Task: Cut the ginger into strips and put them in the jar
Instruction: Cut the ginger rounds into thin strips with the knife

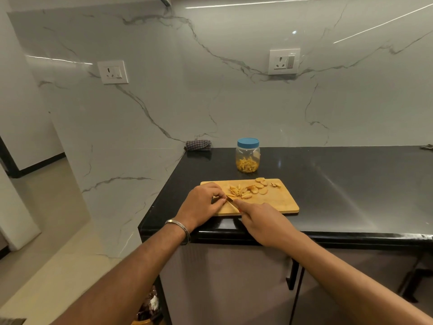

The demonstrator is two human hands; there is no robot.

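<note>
We see a wooden cutting board point(276, 202) lying near the front left corner of a black counter point(351, 184), its near edge close to the counter's front lip. Our left hand point(201, 202) curls its fingers down on a ginger piece too hidden to make out. Our right hand point(264, 221) grips a knife point(230, 200), blade beside the left fingertips. Cut ginger strips point(237, 191) and round ginger slices point(261, 186) lie mid-board. Behind stands the lidded jar point(248, 156), partly filled with strips. Bare counter stretches rightward.
</note>
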